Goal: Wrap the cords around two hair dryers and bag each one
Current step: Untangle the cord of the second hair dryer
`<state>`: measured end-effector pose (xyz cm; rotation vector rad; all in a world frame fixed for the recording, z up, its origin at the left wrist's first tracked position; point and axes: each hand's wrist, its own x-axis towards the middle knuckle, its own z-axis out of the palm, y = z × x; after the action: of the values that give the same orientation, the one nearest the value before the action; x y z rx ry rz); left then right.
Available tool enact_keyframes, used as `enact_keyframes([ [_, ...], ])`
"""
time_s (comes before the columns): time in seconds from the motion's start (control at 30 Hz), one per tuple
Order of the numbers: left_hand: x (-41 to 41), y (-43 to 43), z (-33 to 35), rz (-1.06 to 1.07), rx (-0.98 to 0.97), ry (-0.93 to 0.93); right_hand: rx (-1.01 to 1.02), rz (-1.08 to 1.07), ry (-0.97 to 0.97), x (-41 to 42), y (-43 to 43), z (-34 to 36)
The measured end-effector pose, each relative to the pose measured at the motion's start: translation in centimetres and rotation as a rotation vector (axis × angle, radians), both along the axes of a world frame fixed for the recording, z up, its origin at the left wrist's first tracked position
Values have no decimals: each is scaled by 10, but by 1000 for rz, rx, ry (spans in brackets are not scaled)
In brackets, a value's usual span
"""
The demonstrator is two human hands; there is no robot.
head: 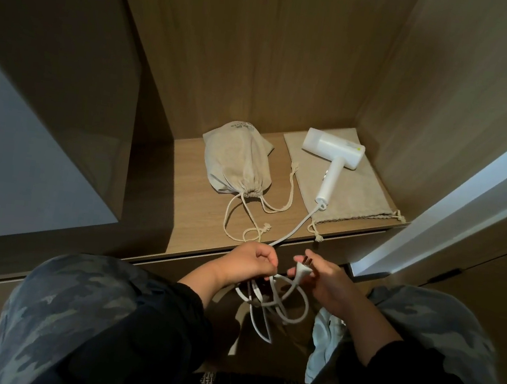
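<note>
The thumb and fingertips of the right hand (325,282) pinch the white plug (302,269), prongs pointing up and away from the person. Just beside it, the left hand (251,260) is curled into a fist around the white cord (277,303). Below both hands the cord hangs in several loose loops between the knees; how many loops pass through the left fist is hard to tell. From the left fist one run of cord climbs over the front edge of the wooden shelf (197,223) to the handle of the white hair dryer (333,152). The dryer lies on its side on a flat beige bag (351,191) at the right of the shelf. To its left lies a full beige bag (237,161), mouth cinched shut, with its drawstring (242,219) trailing toward the shelf edge. Camouflage trousers (73,297) fill the lower view.
</note>
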<state>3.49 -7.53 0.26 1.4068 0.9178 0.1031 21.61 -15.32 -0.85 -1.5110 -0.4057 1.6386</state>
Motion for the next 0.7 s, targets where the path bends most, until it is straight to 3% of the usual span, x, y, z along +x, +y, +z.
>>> enact_keyframes([
  [0.13, 2, 2, 0, 55, 48, 37, 28, -15, 72, 3, 2, -3],
  [0.27, -1, 2, -1, 162, 57, 62, 121, 177, -47, 5, -2, 1],
  [0.37, -3, -1, -3, 234, 38, 81, 170, 179, -98, 4, -3, 2],
  [0.5, -3, -2, -5, 308, 39, 135, 191, -2, 46, 2, -2, 9],
  [0.7, -10, -2, -10, 380, 81, 194, 135, -497, 413, 5, 4, 19],
])
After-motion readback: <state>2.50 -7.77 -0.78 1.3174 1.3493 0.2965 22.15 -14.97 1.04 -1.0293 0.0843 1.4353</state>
